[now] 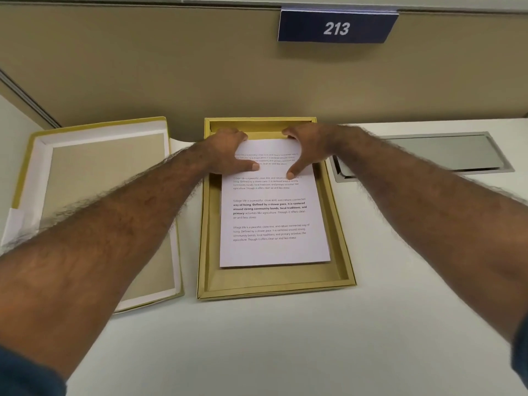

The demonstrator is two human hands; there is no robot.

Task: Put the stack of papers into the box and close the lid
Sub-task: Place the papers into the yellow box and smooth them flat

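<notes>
Both arms stretched forward over a white desk [285, 338], dark blue sleeves at the elbows. Stack of papers [274, 221] lying flat inside the open yellow box [274, 277], printed side up, its near edge short of the box's front wall, its far end under the hands. Box standing lengthwise against a tan partition [143, 67], rim free all round.

Left hand [228, 152] palm down on the top-left corner of the papers, fingers curled over the far edge, thumb flat across the printed lines. Right hand [307, 147] likewise on the top-right corner, fingers bent over the far edge, thumb pressing the sheet lower down. Neither hand closed into a fist; whether the fingers pinch the sheets or only rest on them, not possible to tell, fingertips hidden behind the knuckles.

Lid [105, 212] off, lying upside down just left of the box, white inner rim showing, partly under the left forearm.

Right of the box, a metal flap [445, 152] set into the desk. Above, on the partition, a blue sign [337, 26] reading 213.
</notes>
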